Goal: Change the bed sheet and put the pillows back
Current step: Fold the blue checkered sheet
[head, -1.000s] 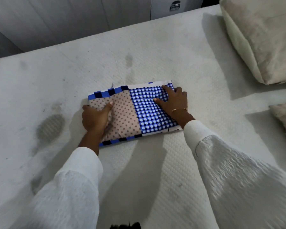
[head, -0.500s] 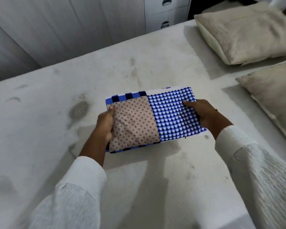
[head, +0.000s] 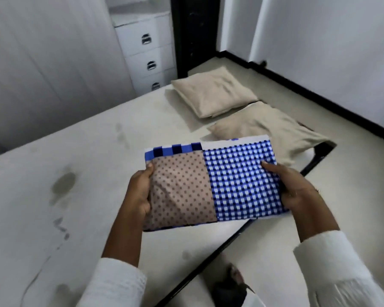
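Observation:
A folded bed sheet [head: 208, 185], part beige with brown dots and part blue-and-white check, is held up above the bare mattress [head: 80, 165]. My left hand [head: 140, 191] grips its left edge with the thumb on top. My right hand [head: 290, 185] grips its right edge, thumb lying on the checked part. Two beige pillows lie at the far right of the mattress: the farther pillow [head: 213, 94] and the nearer pillow [head: 268, 127], which reaches over the bed's corner.
The mattress is stained with dark patches [head: 63, 185] on the left. A black bed frame edge [head: 208, 260] runs diagonally at the lower right, with pale floor [head: 297, 103] beyond. A white drawer unit [head: 146, 52] and wardrobe doors stand behind the bed. My foot [head: 235, 271] shows below.
Both hands took hold of the folded sheet and lifted it off the mattress toward me. The view swung up and right, bringing both pillows and the floor into sight.

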